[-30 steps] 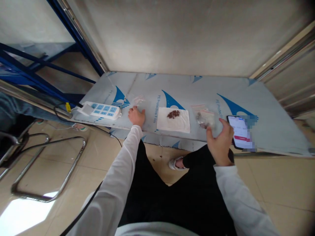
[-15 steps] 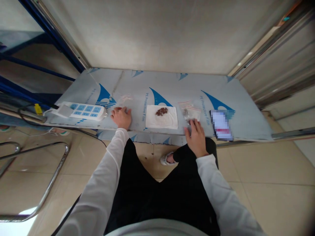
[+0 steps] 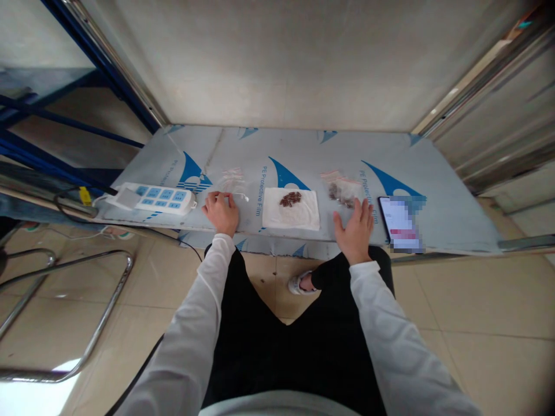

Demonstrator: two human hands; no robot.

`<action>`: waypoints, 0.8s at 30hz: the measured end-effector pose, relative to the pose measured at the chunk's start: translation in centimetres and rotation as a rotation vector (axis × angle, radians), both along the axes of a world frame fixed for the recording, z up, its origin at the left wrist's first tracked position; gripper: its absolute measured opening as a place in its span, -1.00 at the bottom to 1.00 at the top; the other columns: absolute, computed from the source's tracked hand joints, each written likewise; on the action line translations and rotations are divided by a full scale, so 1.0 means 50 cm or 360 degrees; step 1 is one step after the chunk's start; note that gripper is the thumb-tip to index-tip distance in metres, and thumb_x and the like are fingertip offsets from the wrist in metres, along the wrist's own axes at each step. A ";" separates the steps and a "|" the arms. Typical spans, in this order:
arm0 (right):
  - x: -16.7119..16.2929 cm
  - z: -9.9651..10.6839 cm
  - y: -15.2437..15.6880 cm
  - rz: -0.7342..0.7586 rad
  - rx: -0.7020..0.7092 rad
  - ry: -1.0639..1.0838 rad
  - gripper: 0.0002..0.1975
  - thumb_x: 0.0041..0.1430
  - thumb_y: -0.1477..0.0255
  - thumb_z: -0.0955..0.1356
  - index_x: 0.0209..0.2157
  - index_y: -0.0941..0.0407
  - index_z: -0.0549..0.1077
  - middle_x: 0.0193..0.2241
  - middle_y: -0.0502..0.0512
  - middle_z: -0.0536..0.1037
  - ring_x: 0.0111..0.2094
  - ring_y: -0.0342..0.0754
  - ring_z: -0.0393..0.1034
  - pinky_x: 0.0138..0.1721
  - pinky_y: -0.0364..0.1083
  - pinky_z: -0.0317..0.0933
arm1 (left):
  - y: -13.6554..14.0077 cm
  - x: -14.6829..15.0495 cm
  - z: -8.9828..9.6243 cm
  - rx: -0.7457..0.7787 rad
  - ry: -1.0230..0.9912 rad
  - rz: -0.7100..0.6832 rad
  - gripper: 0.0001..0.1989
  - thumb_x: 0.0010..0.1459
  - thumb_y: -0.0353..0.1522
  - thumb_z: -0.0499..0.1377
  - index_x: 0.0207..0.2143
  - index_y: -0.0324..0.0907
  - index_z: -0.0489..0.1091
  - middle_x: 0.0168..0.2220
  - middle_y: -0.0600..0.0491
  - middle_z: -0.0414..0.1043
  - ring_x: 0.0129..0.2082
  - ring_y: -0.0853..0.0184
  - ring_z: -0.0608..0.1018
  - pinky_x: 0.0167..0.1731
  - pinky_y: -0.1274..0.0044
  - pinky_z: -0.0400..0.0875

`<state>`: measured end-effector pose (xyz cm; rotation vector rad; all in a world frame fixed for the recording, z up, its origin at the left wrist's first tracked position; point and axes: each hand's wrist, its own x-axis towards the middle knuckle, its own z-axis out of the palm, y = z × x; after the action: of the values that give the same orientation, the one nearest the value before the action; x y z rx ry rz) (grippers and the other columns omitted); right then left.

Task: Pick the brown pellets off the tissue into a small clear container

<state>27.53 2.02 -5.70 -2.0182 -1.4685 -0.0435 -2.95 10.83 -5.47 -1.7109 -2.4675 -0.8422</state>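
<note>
My left hand point(image 3: 222, 214) rests on the table left of the white cloth, its fingers bent at the near edge of a clear plastic zip bag point(image 3: 234, 180). A bright glint runs along that edge beside my thumb. On the folded white cloth or paper point(image 3: 277, 219) lies a small heap of brown-red capsule-like pieces point(image 3: 290, 199). My right hand point(image 3: 356, 230) lies open, thumb spread from the fingers. Just beyond its fingertips are clear zip bags point(image 3: 340, 188) with dark brown pieces inside.
A white power strip point(image 3: 162, 199) with blue sockets and a plug lies at the left. A phone point(image 3: 401, 224) lies at the right. The table point(image 3: 295, 147) wears printed protective film and backs onto a pale panel. A metal-framed chair point(image 3: 102, 312) stands at left.
My right hand has drawn back from the bags with dark pieces and its thumb has spread. My left hand's fingers have shifted at the clear bag's edge. The view has moved slightly left.
</note>
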 end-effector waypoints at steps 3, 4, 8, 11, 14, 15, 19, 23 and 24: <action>-0.079 0.039 -0.040 0.0207 0.0248 0.0403 -0.43 0.28 0.20 0.25 0.20 0.26 0.23 0.23 0.46 0.24 0.29 0.20 0.08 0.26 0.21 0.02 | -0.050 0.017 0.014 0.0299 -0.0066 0.0013 -0.74 0.27 -0.26 0.07 -0.16 -0.16 0.51 -0.06 -0.13 0.41 0.00 0.12 0.43 0.00 0.30 0.21; -0.114 0.053 -0.047 0.0312 0.0261 0.0613 -0.49 0.29 0.20 0.25 0.17 0.21 0.28 0.17 0.40 0.34 0.22 0.15 0.21 0.22 0.17 0.10 | -0.072 0.027 0.018 0.0425 -0.0106 -0.0016 -0.75 0.27 -0.25 0.10 -0.19 -0.16 0.51 -0.09 -0.11 0.41 -0.04 0.14 0.44 -0.02 0.32 0.22; -0.241 0.094 -0.030 0.0647 -0.0065 0.1475 -0.53 0.17 0.10 0.34 -0.02 0.14 0.47 -0.01 0.29 0.55 -0.01 0.12 0.46 -0.02 0.07 0.36 | -0.169 0.075 0.029 0.0740 -0.0236 -0.0231 -0.83 0.22 -0.28 0.18 -0.27 -0.16 0.53 -0.21 -0.06 0.44 -0.15 0.22 0.47 -0.06 0.36 0.26; -0.276 0.108 -0.010 0.0672 -0.0134 0.1866 -0.60 0.08 0.10 0.41 -0.24 0.15 0.57 -0.23 0.20 0.64 -0.20 0.07 0.55 -0.14 0.02 0.39 | -0.226 0.101 0.033 0.0762 -0.0323 -0.0319 -0.88 0.21 -0.31 0.21 -0.30 -0.15 0.52 -0.25 -0.03 0.45 -0.18 0.25 0.48 -0.05 0.35 0.27; -0.262 0.114 -0.020 0.0628 -0.0135 0.2062 -0.66 0.05 0.13 0.43 -0.32 0.14 0.59 -0.34 0.13 0.66 -0.31 0.00 0.55 -0.22 -0.04 0.39 | -0.253 0.106 0.042 0.0685 -0.0680 -0.0342 -0.82 0.17 -0.28 0.23 -0.20 -0.16 0.50 -0.16 -0.06 0.46 -0.14 0.24 0.48 -0.06 0.35 0.31; -0.251 0.114 -0.028 0.0618 -0.0157 0.2081 -0.66 0.05 0.14 0.44 -0.31 0.14 0.59 -0.36 0.12 0.65 -0.34 -0.01 0.55 -0.26 -0.06 0.38 | -0.256 0.104 0.047 0.0629 -0.0910 -0.0346 -0.74 0.17 -0.25 0.23 -0.12 -0.16 0.47 -0.10 -0.08 0.46 -0.12 0.24 0.49 -0.08 0.37 0.34; -0.206 0.113 -0.063 0.0626 -0.0261 0.1984 -0.67 0.06 0.16 0.45 -0.27 0.14 0.60 -0.44 0.10 0.64 -0.43 -0.06 0.49 -0.36 -0.09 0.34 | -0.259 0.077 0.079 0.0024 -0.1992 -0.0592 -0.62 0.17 -0.14 0.21 -0.06 -0.20 0.47 -0.14 -0.05 0.53 -0.25 0.31 0.55 -0.27 0.50 0.44; -0.189 0.114 -0.095 0.0620 -0.0280 0.1691 -0.64 0.10 0.15 0.41 -0.21 0.15 0.57 -0.39 0.13 0.62 -0.36 -0.01 0.49 -0.29 -0.04 0.36 | -0.274 0.054 0.108 -0.0478 -0.2399 -0.0766 -0.70 0.01 -0.18 0.35 -0.36 -0.26 0.56 -0.48 0.05 0.53 -0.51 0.44 0.49 -0.45 0.59 0.42; -0.192 0.116 -0.106 0.0553 -0.0220 0.1531 -0.62 0.11 0.15 0.41 -0.17 0.14 0.55 -0.34 0.15 0.61 -0.32 0.01 0.48 -0.27 -0.02 0.36 | -0.282 0.052 0.112 -0.0501 -0.2433 -0.0729 -0.71 -0.02 -0.20 0.37 -0.38 -0.26 0.56 -0.51 0.07 0.52 -0.54 0.46 0.48 -0.47 0.61 0.41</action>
<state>17.94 -3.29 0.12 -1.4678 -1.1392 1.0413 -0.32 -3.29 0.13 -2.1903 -2.9359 -2.7755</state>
